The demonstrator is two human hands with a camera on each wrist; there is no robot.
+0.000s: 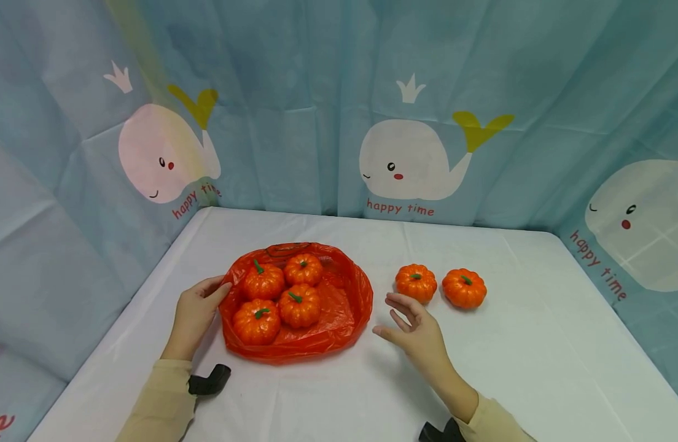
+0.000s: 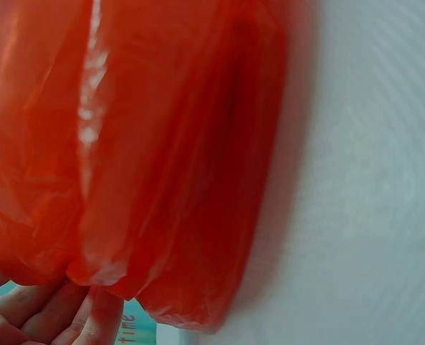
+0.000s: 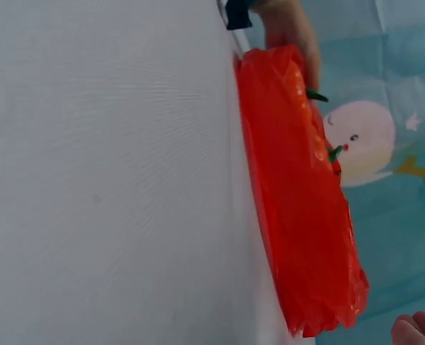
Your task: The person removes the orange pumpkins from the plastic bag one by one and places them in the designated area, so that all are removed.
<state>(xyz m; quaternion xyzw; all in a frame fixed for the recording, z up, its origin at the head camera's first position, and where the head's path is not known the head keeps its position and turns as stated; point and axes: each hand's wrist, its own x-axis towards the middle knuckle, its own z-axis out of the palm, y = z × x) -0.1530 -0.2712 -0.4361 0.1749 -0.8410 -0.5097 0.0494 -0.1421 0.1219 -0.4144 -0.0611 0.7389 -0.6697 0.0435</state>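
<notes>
A red plastic bag lies spread wide on the table, with several small orange pumpkins inside its left half. My left hand pinches the bag's left rim, its thumb over the edge. In the left wrist view, the fingers show below the bag's crumpled side. To the right of the bag, my right hand hovers with fingers apart and nothing in them. Just beyond that hand sit two more orange pumpkins, one nearer and one farther right. In the right wrist view, only fingertips show at the edge.
A white cloth covers the table. Behind and along the sides hangs a blue curtain with whale prints. Black straps or mounts sit at both wrists.
</notes>
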